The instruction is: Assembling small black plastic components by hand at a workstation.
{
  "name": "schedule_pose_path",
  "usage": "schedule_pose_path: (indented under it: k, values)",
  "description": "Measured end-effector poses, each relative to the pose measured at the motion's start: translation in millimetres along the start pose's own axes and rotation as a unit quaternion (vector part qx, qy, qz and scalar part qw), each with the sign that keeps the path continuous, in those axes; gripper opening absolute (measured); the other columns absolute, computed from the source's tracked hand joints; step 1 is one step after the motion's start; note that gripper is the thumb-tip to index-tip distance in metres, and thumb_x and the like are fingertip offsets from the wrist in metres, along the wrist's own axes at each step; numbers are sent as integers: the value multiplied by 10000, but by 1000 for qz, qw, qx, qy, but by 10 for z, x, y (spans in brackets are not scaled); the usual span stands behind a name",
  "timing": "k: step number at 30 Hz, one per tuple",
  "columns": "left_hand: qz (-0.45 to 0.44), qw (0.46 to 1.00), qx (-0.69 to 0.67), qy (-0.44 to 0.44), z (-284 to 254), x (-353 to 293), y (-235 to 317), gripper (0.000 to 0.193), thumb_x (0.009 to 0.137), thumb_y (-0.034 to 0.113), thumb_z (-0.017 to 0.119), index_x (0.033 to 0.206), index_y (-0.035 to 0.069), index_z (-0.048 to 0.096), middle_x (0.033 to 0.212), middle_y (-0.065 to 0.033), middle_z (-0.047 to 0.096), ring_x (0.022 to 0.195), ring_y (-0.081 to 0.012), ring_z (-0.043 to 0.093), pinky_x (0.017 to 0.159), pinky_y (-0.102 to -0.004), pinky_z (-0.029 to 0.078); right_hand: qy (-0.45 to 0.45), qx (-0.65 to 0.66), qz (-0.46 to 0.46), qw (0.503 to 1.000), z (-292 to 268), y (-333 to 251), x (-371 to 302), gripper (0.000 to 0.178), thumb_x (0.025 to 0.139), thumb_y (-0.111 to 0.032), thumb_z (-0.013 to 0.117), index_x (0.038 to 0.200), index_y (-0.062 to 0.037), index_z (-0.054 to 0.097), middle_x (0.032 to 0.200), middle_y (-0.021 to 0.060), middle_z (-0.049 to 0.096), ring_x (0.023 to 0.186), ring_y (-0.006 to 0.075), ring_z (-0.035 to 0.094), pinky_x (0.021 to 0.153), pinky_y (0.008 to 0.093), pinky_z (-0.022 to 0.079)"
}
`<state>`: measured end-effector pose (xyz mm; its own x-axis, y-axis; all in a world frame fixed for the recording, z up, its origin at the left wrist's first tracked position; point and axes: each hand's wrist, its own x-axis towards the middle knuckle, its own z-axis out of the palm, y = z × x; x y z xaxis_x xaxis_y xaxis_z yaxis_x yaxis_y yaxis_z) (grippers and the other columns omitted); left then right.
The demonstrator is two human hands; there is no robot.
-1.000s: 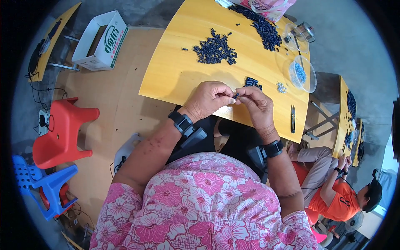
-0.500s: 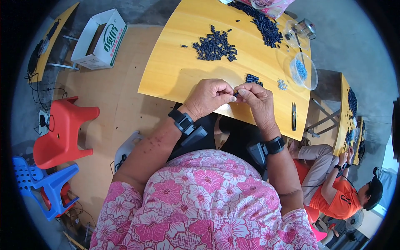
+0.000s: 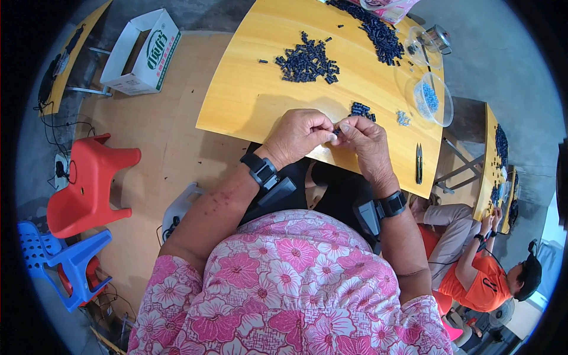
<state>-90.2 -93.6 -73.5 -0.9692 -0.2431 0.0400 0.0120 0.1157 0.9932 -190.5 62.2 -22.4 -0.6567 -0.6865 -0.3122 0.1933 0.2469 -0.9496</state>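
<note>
Over the near edge of the yellow table, my left hand (image 3: 300, 137) and my right hand (image 3: 367, 143) meet, thumbs and forefingers pinched together. A small black cylindrical piece (image 3: 337, 132) shows between the fingertips, mostly hidden by them. Just beyond my right hand lies a neat cluster of similar black pieces (image 3: 362, 110). To its right is a little heap of pale grey-blue bits (image 3: 403, 118). A loose pile of black pieces (image 3: 307, 60) spreads farther off, ahead of my left hand. Black thread snips (image 3: 419, 164) rest to the right of my right hand.
A clear bowl (image 3: 447, 112) of blue bits stands at the table's right edge, near another clear bowl (image 3: 435, 58) and a metal cup (image 3: 439, 39). A larger black pile (image 3: 381, 41) lies at the back. Red chair (image 3: 86, 189) at left; a person in orange (image 3: 482, 284) works at right.
My hands stay pinched together in nearly the same place, with only slight finger shifts. The view has tilted a little; the things on the table have not moved.
</note>
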Motion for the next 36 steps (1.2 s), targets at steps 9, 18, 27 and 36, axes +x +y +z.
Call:
schedule_pose_path:
  k: [9, 18, 27, 36]
  values:
    - [14, 1000, 10, 15, 38, 18, -33, 33, 874, -29, 634, 881, -52, 657, 814, -94, 714, 765, -148, 713, 709, -266, 564, 49, 63, 13, 997, 133, 98, -25, 109, 953, -77, 597, 895, -10, 661, 804, 50, 691, 721, 123, 655, 701, 254, 530]
    - [-35, 999, -10, 11, 19, 6, 47, 87, 859, 19, 680, 915, -47, 681, 814, -77, 712, 762, -105, 672, 708, -253, 550, 31, 147, 31, 988, 45, 271, -7, 128, 983, -107, 564, 947, -7, 635, 832, 51, 662, 731, 151, 674, 724, 274, 553]
    - [-32, 999, 9, 17, -3, 21, 33, 96, 849, 49, 719, 899, -31, 703, 836, -63, 716, 782, -93, 662, 725, -249, 544, 8, 163, 43, 986, 8, 197, -22, 184, 1007, -157, 542, 1021, 3, 631, 870, 67, 659, 746, 165, 663, 753, 295, 567]
    - [-42, 999, -9, -5, -2, 10, 23, 72, 858, 40, 713, 890, -24, 702, 851, -47, 719, 788, -86, 659, 728, -251, 544, 5, 153, 58, 986, -1, 175, -37, 166, 996, -142, 566, 957, -3, 649, 836, 76, 674, 720, 151, 654, 714, 280, 552]
